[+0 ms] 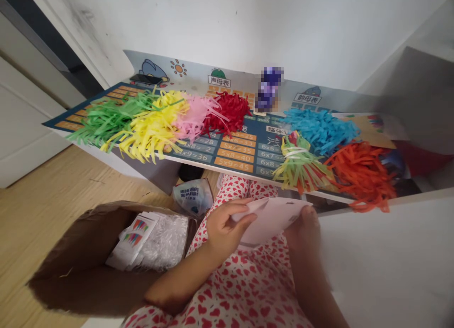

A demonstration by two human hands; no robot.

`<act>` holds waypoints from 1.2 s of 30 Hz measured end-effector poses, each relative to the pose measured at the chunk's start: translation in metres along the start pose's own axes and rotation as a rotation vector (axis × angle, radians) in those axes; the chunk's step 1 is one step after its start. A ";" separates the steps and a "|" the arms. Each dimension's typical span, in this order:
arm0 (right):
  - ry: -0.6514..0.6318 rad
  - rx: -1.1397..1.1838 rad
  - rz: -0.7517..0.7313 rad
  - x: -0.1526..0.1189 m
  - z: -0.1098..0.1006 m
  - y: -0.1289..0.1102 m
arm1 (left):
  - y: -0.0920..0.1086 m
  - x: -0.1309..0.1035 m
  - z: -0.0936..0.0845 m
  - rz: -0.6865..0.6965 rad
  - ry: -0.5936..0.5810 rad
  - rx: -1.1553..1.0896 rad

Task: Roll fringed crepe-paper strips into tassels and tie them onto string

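A: Locate the white sheet (273, 220).
B: Just below frame centre, over the heart-print clothing (244, 280). The left hand (227, 226) is clamped on its left edge; the right hand (305, 228), on its right end (fingers partly hidden).
A: Surrounding items?
B: Upper centre: red strip bundle (227, 112) on the printed mat (234, 158). Lower left: open carton (64, 252) containing printed cards (133, 240).
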State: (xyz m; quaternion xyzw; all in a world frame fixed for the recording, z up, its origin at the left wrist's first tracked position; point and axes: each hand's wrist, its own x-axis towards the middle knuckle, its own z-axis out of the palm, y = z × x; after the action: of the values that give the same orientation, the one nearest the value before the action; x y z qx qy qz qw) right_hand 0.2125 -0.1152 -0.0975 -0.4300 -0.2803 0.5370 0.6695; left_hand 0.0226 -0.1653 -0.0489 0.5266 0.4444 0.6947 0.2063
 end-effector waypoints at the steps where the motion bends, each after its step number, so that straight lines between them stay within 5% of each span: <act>1: -0.013 -0.006 0.004 0.000 0.000 -0.001 | 0.001 0.000 -0.001 0.033 -0.004 0.015; 5: -0.025 -0.016 0.013 -0.002 0.002 -0.003 | 0.004 0.003 -0.003 0.044 -0.006 0.051; 15: 0.114 -0.086 -0.002 -0.007 0.008 -0.006 | -0.002 0.008 -0.005 -0.233 0.002 -0.064; 19: 0.160 -0.173 -0.017 -0.011 0.017 -0.013 | -0.003 0.015 -0.008 -0.334 -0.080 -0.161; 25: 0.114 -0.218 0.039 -0.018 0.027 -0.022 | 0.004 0.032 -0.012 -0.278 -0.276 0.122; 36: 0.137 -0.315 0.043 -0.025 0.035 -0.038 | 0.007 0.034 -0.008 -0.245 -0.304 0.242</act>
State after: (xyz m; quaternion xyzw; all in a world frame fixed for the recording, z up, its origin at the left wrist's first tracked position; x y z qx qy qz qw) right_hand 0.1942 -0.1317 -0.0454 -0.5711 -0.3054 0.4699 0.5998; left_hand 0.0044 -0.1462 -0.0250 0.5882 0.5488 0.5190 0.2890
